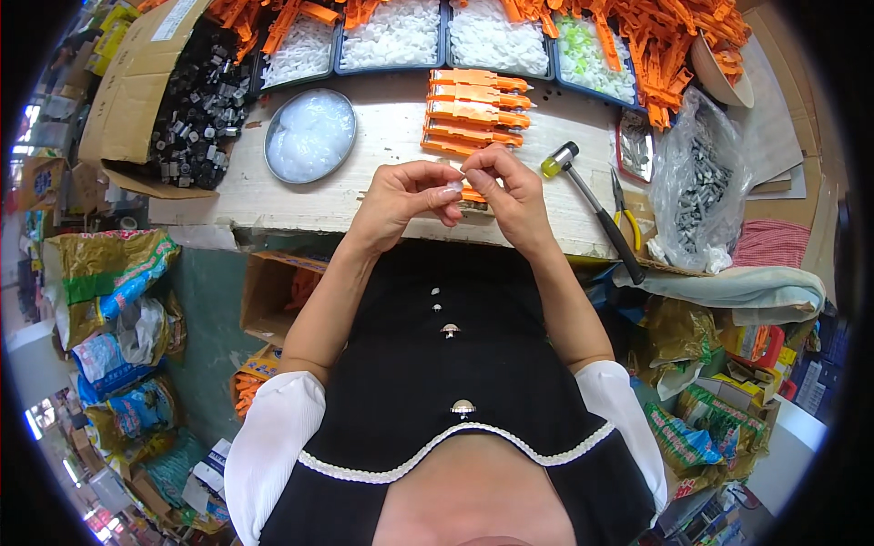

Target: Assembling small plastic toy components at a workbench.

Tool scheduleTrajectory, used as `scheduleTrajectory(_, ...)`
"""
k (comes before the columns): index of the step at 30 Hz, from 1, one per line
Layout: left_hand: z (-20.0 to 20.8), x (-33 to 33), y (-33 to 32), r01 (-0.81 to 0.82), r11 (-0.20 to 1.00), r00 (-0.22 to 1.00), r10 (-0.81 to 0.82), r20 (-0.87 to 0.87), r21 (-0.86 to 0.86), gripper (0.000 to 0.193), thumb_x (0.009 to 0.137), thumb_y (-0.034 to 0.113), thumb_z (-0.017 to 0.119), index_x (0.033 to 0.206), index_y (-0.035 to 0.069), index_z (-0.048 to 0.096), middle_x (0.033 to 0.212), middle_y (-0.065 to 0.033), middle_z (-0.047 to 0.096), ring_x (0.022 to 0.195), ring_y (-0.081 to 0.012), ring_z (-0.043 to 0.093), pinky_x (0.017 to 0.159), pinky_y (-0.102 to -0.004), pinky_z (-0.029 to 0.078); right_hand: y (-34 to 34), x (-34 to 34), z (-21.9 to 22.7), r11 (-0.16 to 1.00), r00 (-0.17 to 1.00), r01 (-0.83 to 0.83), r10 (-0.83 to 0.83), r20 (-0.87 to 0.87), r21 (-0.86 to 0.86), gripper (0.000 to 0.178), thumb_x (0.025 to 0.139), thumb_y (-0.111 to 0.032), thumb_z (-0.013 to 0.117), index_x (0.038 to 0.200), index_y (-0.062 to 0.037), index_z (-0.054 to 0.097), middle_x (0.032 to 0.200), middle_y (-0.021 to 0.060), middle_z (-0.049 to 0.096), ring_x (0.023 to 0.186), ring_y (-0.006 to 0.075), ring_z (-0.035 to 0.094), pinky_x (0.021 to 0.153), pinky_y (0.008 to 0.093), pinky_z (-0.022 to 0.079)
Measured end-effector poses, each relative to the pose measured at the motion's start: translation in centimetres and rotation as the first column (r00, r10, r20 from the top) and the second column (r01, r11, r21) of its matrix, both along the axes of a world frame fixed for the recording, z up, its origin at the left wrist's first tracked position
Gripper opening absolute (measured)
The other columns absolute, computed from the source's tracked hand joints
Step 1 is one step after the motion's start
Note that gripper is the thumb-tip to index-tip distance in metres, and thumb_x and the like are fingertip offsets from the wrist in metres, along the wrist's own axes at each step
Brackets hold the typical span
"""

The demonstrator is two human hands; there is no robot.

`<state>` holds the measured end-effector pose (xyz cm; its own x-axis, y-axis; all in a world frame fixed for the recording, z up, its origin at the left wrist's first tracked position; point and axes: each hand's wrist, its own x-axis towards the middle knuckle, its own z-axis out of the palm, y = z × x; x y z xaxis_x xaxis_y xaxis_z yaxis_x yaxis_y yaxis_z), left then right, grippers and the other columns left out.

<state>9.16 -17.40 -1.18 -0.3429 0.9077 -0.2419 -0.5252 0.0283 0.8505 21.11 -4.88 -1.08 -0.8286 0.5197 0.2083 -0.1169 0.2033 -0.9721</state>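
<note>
A: So what step was this? All I caught was both hands up close over the table [391, 114].

B: Looked like fiddly small-part work to me. Left hand [405, 196] and right hand [513, 193] were both pinched, thumb to finger, fingertips almost meeting around a pale bit [462, 172]. Too tiny and covered to say what it was, tbh.

A: Where was it exactly?

B: Between the fingertips, near the table's front edge. An orange part [472, 194] showed just below, partly hidden, so I couldn't tell if a finger touched it. The orange row [473, 111] lay just beyond.

A: And the next move?

B: My guess, it called for a light, steady pinch and some careful lining up, nothing forceful. The mallet [603, 217] and pliers [626, 211] lay off to the right, nobody holding them. White goo [309, 136] sat left, also untouched.
</note>
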Motion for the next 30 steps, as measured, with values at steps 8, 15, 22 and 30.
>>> scheduleTrajectory(8, -0.5, 0.0, -0.5, 0.025, 0.999, 0.999, -0.025, -0.026, 0.028, 0.021, 0.081, 0.005, 0.063, 0.099, -0.005, 0.059, 0.077, -0.0102, 0.062, 0.061, -0.0149, 0.062, 0.055, -0.0272, 0.053, 0.1, -0.2, 0.5, 0.978, 0.997, -0.044, 0.031, 0.067, 0.206, 0.004, 0.081, -0.004, 0.056, 0.082, -0.0005, 0.055, 0.076, 0.0080, 0.054, 0.070, 0.0183, 0.053, 0.060, 0.0265, 0.041)
scheduleTrajectory(15, -2.0, 1.0, -0.1, -0.162, 0.984, 0.984, 0.155, 0.086, 0.072, 0.014, 0.083, 0.007, 0.061, 0.091, -0.003, 0.059, 0.074, -0.0098, 0.061, 0.056, -0.0143, 0.060, 0.050, -0.0275, 0.053, -1.0, -0.8, -1.0, 0.911, 0.994, 0.109, -0.099, -0.043, 0.398, 0.004, 0.079, -0.004, 0.058, 0.082, -0.0023, 0.058, 0.074, 0.0076, 0.056, 0.072, 0.0229, 0.055, 0.065, 0.0303, 0.040)
scheduleTrajectory(22, -2.5, 1.2, 0.0, -0.267, 0.959, 0.963, 0.263, 0.049, 0.091, 0.013, 0.083, 0.008, 0.061, 0.090, -0.003, 0.059, 0.072, -0.0086, 0.061, 0.055, -0.0126, 0.059, 0.048, -0.0263, 0.052, -1.1, -0.4, -1.0, 0.839, 0.986, 0.168, -0.142, -0.090, 0.517, 0.008, 0.076, -0.003, 0.062, 0.084, -0.0032, 0.061, 0.077, 0.0067, 0.059, 0.072, 0.0216, 0.056, 0.066, 0.0305, 0.039)
scheduleTrajectory(30, -2.1, -0.3, -0.6, -0.332, 0.934, 0.760, 0.348, -0.549, 0.133, 0.009, 0.078, 0.007, 0.066, 0.085, 0.001, 0.065, 0.078, -0.0019, 0.061, 0.061, -0.0069, 0.053, 0.054, -0.0180, 0.043, -0.8, -0.2, -2.2, 0.705, 0.986, 0.158, -0.149, -0.074, 0.692, 0.009, 0.072, -0.007, 0.064, 0.080, -0.0076, 0.059, 0.075, 0.0020, 0.056, 0.072, 0.0186, 0.053, 0.066, 0.0312, 0.033)
